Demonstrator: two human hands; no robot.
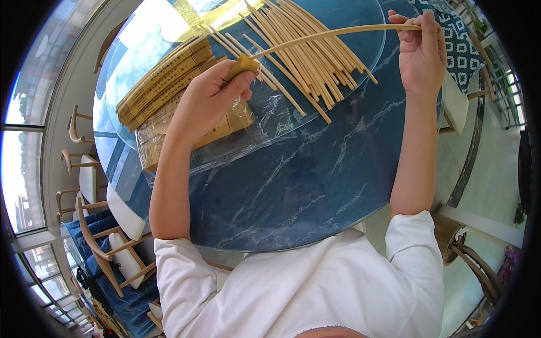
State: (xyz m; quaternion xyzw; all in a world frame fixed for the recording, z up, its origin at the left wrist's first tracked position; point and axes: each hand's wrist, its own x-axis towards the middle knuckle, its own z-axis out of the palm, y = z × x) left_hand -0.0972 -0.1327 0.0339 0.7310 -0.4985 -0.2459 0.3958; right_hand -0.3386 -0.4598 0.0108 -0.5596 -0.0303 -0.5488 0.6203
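Both hands pinch one chopstick [332,35]: left hand [211,93] at its paper-sleeved end, right hand [420,53] at the far tip, lying left-right.

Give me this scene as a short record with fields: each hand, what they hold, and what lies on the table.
left hand: pinches the tan paper sleeve at one end of the chopsticks
right hand: grips the other end of the chopsticks
table: round, dark blue marbled
loose pile: bare chopsticks, fanned out
sleeved packs: stacked beside the left hand
plastic wrap: under the packs
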